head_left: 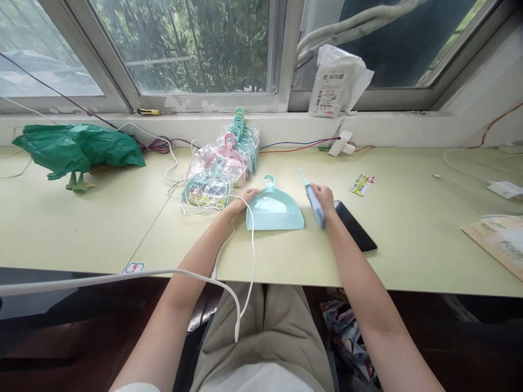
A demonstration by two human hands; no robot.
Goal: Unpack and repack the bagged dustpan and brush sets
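Note:
A light blue dustpan (274, 206) lies flat on the table in front of me, its looped handle pointing toward the window. My left hand (245, 201) grips its left edge, with the fingertips partly hidden. To the right of the dustpan, my right hand (322, 200) is closed around a light blue hand brush (314, 204), tilted and seen nearly edge-on. The brush is apart from the dustpan and slightly blurred. A dark phone (354, 228) lies just right of my right wrist.
Plastic-wrapped dustpan sets (210, 188) are heaped behind my left hand, with a white cable (251, 228) looping over my left forearm. A green plastic bag (77, 147) sits at the left. A small label card (363, 185) and a paper packet (498, 242) lie rightward.

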